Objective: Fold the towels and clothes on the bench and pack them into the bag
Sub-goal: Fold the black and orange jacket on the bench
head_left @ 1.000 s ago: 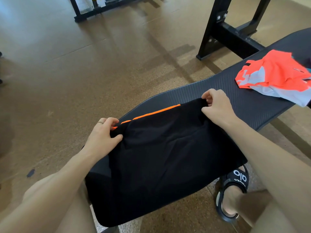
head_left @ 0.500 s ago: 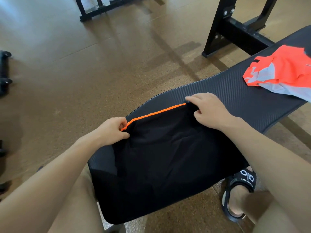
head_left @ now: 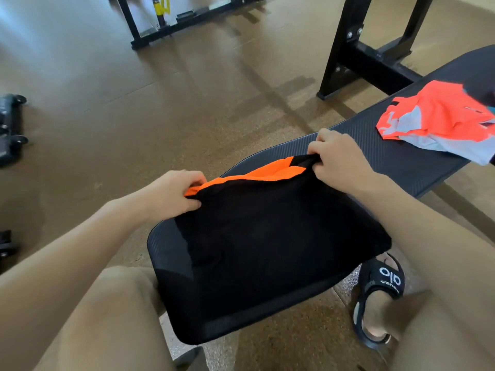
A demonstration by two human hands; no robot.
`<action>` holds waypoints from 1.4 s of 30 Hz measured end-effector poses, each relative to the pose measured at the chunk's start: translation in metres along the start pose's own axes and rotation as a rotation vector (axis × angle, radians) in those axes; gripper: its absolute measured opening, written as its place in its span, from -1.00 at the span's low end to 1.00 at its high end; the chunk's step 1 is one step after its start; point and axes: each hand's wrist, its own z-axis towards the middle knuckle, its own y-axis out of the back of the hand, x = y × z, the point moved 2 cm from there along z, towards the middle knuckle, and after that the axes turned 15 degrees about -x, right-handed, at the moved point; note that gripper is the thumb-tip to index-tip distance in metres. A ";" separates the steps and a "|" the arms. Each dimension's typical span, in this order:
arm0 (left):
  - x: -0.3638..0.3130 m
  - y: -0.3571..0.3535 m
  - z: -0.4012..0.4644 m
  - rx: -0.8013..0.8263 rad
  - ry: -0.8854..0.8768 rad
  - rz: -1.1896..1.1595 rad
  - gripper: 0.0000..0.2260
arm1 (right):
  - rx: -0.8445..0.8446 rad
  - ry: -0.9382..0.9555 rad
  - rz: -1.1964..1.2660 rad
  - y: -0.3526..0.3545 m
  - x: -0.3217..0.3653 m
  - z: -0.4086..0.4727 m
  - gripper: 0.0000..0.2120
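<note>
black garment (head_left: 267,236) with orange trim spread on bench (head_left: 388,156), far edge pinched by left hand (head_left: 171,194) and right hand (head_left: 340,159).

— What can't you make out?
— The orange and grey garment (head_left: 439,121) runs off the right edge, a dark blurred shape over its top corner.
— And the left?
— Black wheeled gear (head_left: 9,124), cut by the frame, unidentifiable.

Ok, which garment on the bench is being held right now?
The black garment with orange trim, pinched by both hands; the orange and grey garment lies untouched farther along.
</note>
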 end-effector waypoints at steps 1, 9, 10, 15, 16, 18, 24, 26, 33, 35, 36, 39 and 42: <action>-0.007 0.006 -0.006 -0.033 -0.051 0.011 -0.80 | -0.021 0.021 -0.004 0.011 0.001 -0.001 -0.91; -0.043 -0.045 -0.100 -0.014 -0.385 0.239 -0.73 | 0.110 0.281 -0.144 0.067 0.016 -0.100 -0.68; -0.043 -0.057 -0.109 -0.001 -0.399 0.265 -0.76 | 0.145 0.296 -0.166 0.066 0.017 -0.115 -0.66; -0.036 -0.087 -0.131 -0.099 -0.447 0.241 -0.88 | 0.185 0.328 -0.254 0.065 0.023 -0.149 -0.60; -0.034 -0.088 -0.133 -0.122 -0.459 0.242 -0.89 | 0.182 0.334 -0.278 0.066 0.023 -0.150 -0.58; -0.031 -0.092 -0.137 -0.160 -0.503 0.288 -0.88 | 0.173 0.360 -0.326 0.069 0.023 -0.152 -0.57; -0.025 -0.101 -0.147 -0.205 -0.546 0.502 -0.71 | 0.145 0.449 -0.457 0.080 0.007 -0.157 -0.61; -0.028 -0.106 -0.152 -0.224 -0.566 0.521 -0.72 | 0.203 0.507 -0.474 0.080 0.004 -0.164 -0.61; -0.044 -0.106 -0.162 -0.171 -0.523 0.597 -0.65 | 0.435 0.442 -0.538 0.078 0.021 -0.177 -0.46; -0.055 -0.101 -0.161 -0.287 -0.551 0.586 -0.64 | 0.438 0.414 -0.555 0.083 0.033 -0.177 -0.57; -0.061 -0.101 -0.159 -0.356 -0.566 0.580 -0.63 | 0.433 0.408 -0.562 0.086 0.041 -0.177 -0.61; -0.080 -0.109 -0.150 -0.420 -0.549 0.609 -0.33 | 0.342 0.435 -0.442 0.087 0.067 -0.172 -0.58; -0.096 -0.126 -0.134 -0.369 -0.477 0.591 -0.18 | 0.189 0.444 -0.148 0.070 0.100 -0.162 -0.49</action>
